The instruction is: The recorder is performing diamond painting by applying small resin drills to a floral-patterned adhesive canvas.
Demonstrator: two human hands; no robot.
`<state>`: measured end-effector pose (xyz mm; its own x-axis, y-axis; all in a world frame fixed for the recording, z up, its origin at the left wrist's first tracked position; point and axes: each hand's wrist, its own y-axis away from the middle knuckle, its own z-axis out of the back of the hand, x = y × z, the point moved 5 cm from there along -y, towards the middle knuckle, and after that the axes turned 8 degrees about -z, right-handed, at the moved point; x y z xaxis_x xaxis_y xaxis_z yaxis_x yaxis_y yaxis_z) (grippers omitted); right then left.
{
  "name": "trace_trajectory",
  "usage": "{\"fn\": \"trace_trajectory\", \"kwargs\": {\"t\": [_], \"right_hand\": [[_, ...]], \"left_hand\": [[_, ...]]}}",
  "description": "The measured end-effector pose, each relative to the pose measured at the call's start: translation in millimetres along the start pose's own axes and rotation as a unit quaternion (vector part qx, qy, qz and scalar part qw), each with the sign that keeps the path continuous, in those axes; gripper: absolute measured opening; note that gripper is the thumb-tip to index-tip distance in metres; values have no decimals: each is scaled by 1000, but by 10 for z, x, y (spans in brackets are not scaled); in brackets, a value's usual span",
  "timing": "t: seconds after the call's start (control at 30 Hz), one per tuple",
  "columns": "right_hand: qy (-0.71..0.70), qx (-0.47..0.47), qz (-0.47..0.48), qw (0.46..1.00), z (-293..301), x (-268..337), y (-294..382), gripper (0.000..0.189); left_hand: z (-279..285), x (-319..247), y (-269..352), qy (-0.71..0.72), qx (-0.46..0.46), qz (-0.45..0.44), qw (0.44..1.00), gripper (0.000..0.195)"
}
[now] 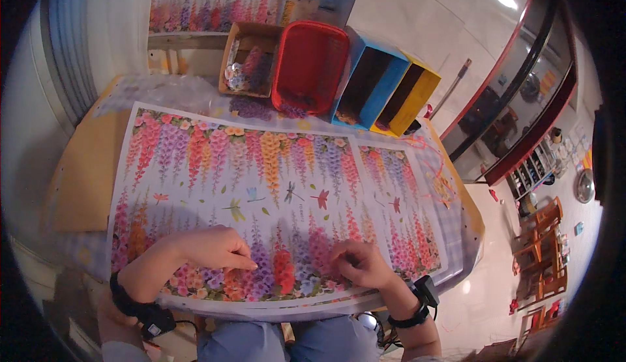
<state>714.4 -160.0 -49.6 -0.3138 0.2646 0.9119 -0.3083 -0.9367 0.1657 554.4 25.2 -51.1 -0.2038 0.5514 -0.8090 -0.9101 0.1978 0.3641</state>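
Observation:
A white sheet (269,205) printed with hanging and standing flower spikes and dragonflies lies before me. My left hand (220,248) is over its lower middle, thumb and forefinger brought together close to the purple flowers. My right hand (359,264) rests or hovers to the right, its fingers curled above the pink flowers. Nothing can be made out in either hand, and anything small between the fingertips would be hidden. Under the sheet's right side, a strip of a similar print (411,205) shows.
Along the table's back stand a cardboard box (229,64) holding colourful pieces, a red plastic basket (313,25), a blue bin (386,86) and a yellow bin (423,88). Pink threads (435,152) lie at right. Brown cardboard (88,181) is on the left. Wooden chairs (547,249) stand farther right.

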Motion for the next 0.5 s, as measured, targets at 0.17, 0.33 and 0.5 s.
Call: {"fn": "trace_trajectory", "kwargs": {"t": [0.17, 0.33, 0.5], "right_hand": [[18, -13, 15, 1000, -2, 21, -4, 14], [79, -25, 42, 996, 5, 50, -5, 14], [71, -17, 34, 997, 1, 71, -4, 10]], "left_hand": [[1, 1, 3, 11, 5, 18, 1000, 32], [-23, 46, -12, 14, -10, 9, 1000, 34], [-19, 24, 2, 31, -6, 18, 999, 35]]}}
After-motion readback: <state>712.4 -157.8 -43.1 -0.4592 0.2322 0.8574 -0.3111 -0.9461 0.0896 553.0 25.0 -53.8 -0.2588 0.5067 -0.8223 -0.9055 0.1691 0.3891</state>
